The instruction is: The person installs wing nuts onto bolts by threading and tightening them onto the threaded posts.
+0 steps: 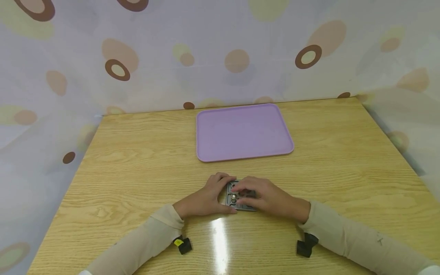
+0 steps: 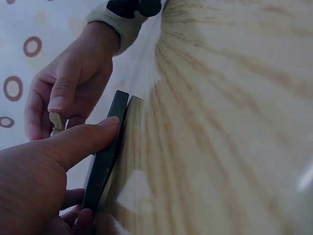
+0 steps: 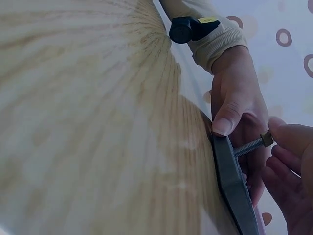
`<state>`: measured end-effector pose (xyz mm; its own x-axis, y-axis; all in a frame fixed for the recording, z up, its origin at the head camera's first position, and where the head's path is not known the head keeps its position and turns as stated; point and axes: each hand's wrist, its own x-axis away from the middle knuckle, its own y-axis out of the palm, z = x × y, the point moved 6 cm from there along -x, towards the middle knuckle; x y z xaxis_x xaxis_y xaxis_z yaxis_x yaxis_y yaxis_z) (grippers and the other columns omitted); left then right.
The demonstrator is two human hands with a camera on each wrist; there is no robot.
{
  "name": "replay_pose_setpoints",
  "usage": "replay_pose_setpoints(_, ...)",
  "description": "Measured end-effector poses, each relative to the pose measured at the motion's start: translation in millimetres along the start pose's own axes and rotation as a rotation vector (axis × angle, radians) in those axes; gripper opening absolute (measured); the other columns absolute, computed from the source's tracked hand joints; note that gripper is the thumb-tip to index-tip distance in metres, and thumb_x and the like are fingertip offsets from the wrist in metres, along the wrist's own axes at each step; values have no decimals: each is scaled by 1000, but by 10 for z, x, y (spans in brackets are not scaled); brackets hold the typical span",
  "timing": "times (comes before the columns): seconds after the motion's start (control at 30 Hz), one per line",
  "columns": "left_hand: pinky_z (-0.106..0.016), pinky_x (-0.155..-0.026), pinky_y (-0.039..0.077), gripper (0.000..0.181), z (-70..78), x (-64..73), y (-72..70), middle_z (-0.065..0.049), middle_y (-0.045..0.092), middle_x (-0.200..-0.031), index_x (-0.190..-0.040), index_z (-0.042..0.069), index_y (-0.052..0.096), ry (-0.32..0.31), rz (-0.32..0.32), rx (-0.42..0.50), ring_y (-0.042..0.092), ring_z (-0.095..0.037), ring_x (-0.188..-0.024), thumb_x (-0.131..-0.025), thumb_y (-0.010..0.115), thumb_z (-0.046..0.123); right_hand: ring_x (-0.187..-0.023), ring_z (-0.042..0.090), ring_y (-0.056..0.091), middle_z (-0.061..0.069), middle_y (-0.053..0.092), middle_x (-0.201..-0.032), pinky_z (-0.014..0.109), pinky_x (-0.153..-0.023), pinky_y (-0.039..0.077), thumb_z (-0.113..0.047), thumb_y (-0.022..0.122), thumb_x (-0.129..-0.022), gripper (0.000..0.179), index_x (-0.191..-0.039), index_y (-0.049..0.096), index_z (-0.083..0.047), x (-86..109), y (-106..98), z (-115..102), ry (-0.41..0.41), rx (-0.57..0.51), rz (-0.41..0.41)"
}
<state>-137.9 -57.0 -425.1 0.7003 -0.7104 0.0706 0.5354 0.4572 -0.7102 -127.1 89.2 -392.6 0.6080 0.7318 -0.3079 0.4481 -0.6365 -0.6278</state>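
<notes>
A grey rectangular plate (image 1: pixel 245 208) with slots and holes lies before me on the table. My left hand (image 1: pixel 208 196) grips it at its left end, the thumb on the near edge and fingers on the far edge. From the plate's face stands a threaded bolt (image 3: pixel 248 147), topped by a brass nut (image 3: pixel 267 138). My right hand (image 1: pixel 269 196) reaches over the plate from the right, thumb and forefinger curled about the nut. In the left wrist view, the right thumb touches the brass nut (image 2: pixel 56 120). The right palm hides part of the plate in the head view.
Behind the hands, a purple tray (image 1: pixel 244 133) lies near the table's back edge. The wood-grain table (image 1: pixel 137 160) is bordered by a patterned cloth (image 1: pixel 213 57) at the back and sides. A black wrist mount hangs below each sleeve.
</notes>
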Motion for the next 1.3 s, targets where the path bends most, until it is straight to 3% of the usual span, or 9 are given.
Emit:
replay_pose_setpoints(0.23,-37,-101,30,88,2,-13,7,-3,28,-138,-144,13,29,7,-1,-5,24,-16,-125,-76,72,47,-97,13,56,-3,58,-118,29,-80,48,-14,70,-83,39,-120,60,-11,-2,29,-6,-42,29,2)
replay_pose_setpoints(0.67,-36,-99,32,89,1,-1,2,-2,29,-137,-144,14,30,-1,10,-6,27,-16,-122,-75,73,48,-106,11,55,-4,60,-115,30,-86,46,-21,67,-86,32,-116,63,-13,15,-22,30,26,57,19)
replay_pose_setpoints(0.97,-36,-100,32,89,-8,-1,6,-2,29,-137,-144,14,30,-14,14,-2,27,-15,-122,-74,73,49,-99,6,56,-13,61,-106,27,-81,47,-19,64,-88,18,-106,66,-18,31,-72,32,40,48,55)
replay_pose_setpoints(1.3,-35,-100,32,89,5,-6,-2,-2,29,-136,-144,13,30,-4,16,-5,27,-15,-121,-75,73,48,-91,6,57,-12,62,-101,30,-74,49,-18,64,-89,14,-102,65,-22,43,-70,49,5,28,74)
